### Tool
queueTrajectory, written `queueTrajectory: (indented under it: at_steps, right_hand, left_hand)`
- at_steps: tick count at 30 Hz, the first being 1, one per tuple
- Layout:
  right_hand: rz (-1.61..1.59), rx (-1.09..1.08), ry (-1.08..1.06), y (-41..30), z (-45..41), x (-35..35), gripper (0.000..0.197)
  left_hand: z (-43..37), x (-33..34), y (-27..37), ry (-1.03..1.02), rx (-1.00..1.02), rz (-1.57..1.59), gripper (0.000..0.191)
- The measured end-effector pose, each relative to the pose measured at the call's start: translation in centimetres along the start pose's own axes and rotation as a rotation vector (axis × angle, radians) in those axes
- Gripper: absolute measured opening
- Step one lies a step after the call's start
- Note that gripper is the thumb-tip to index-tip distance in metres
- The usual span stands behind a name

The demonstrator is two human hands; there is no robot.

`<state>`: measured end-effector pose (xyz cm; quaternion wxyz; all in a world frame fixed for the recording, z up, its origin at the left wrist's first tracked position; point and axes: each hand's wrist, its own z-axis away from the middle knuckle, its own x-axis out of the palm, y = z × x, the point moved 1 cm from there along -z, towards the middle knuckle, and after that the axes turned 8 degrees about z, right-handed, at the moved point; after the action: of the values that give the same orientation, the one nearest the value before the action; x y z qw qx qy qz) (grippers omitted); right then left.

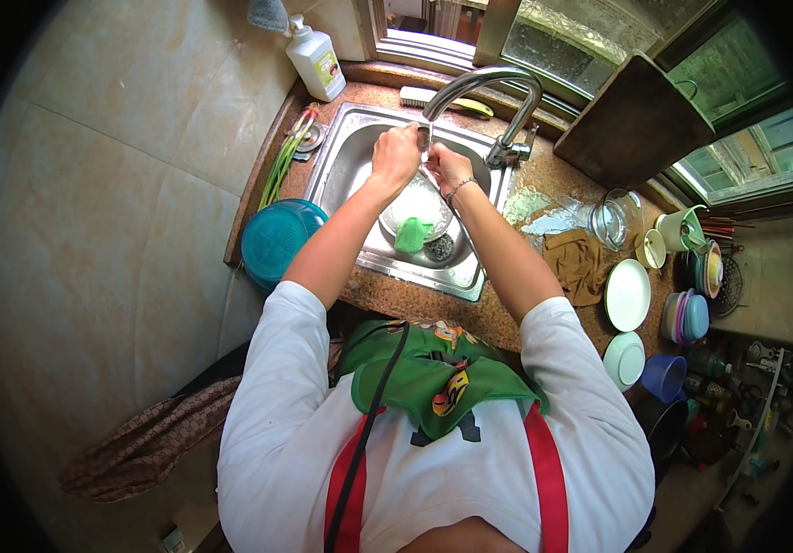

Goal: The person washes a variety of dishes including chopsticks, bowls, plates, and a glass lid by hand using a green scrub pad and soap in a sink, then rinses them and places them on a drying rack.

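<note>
Under the spout of the chrome faucet [486, 75], my left hand [396, 157] grips a shiny metal utensil [425, 138], mostly hidden by fingers. My right hand [450, 169], with a bracelet at the wrist, closes on its lower part. Water appears to run over it. Below the hands, a round bowl [407, 207] with whitish, sudsy contents sits in the stainless steel sink [362, 142]. A green cloth or sponge [412, 235] lies over the bowl's near rim. Beside it, a steel wool scourer [440, 247] rests on the sink bottom.
A teal plastic basin [282, 238], green onions [286, 162] and a pump bottle [317, 62] stand left. Behind the sink lies a scrub brush [445, 101]. Rightward are a cutting board [635, 121], glass bowl [614, 220], brown cloth [574, 266], white plate [627, 295] and pale green dish [623, 361].
</note>
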<state>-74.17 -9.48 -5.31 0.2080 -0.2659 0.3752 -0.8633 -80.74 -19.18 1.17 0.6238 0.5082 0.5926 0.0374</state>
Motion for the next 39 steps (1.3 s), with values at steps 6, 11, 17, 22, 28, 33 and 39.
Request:
queueTrajectory:
  at_steps: [6, 11, 17, 22, 28, 33, 39]
  right_hand:
    - [0.02, -0.037, -0.1, 0.9, -1.6, -0.6, 0.005]
    - [-0.049, 0.037, -0.124, 0.7, -0.7, 0.6, 0.006]
    - [-0.001, 0.009, -0.192, 1.3, -2.2, -0.5, 0.011]
    - [0.029, 0.022, -0.029, 0.2, -0.1, 0.5, 0.014]
    - [0.016, 0.02, -0.056, 0.7, -1.2, -0.2, 0.01]
    - [0.094, -0.002, 0.009, 1.0, -1.0, 0.2, 0.005]
    - [0.468, -0.334, 0.005, 0.5, 1.2, 0.6, 0.018]
  left_hand:
    - [0.1, -0.1, 0.5, -0.02, 0.057, 0.008, 0.039]
    - [0.3, -0.7, -0.8, 0.014, 0.143, -0.11, 0.028]
    - [0.2, -0.5, 0.2, -0.025, 0.136, -0.125, 0.026]
    - [0.1, -0.2, -0.4, -0.021, 0.138, -0.106, 0.025]
    - [0.0, 0.0, -0.2, -0.016, 0.127, -0.09, 0.026]
    - [-0.2, -0.4, -0.3, -0.038, 0.109, -0.124, 0.026]
    - [-0.1, -0.9, -0.5, -0.084, 0.107, -0.042, 0.027]
